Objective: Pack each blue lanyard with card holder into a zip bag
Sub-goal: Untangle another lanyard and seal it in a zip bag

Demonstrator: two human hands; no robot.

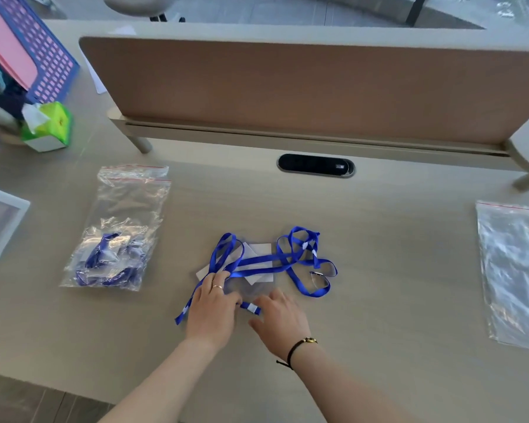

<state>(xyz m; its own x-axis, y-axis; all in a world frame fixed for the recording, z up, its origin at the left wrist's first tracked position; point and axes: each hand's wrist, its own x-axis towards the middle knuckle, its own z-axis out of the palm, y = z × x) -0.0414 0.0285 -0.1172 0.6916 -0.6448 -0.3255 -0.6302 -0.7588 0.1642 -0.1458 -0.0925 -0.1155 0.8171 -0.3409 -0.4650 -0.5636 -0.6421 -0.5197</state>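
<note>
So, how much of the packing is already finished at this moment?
Done: the filled zip bags at left already hold blue lanyards. In hand: the left hand and right hand rest on the loose lanyards and card holders at mid-desk, none bagged yet. Left: sorting these and packing them into the empty zip bags at right.

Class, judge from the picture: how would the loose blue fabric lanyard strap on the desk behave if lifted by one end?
The blue fabric lanyard strap would probably hang limp, since it lies in soft loops and twists. It likely snags, crossing other straps and the clear plastic card holders. It looks light: thin, flat ribbon.
</note>
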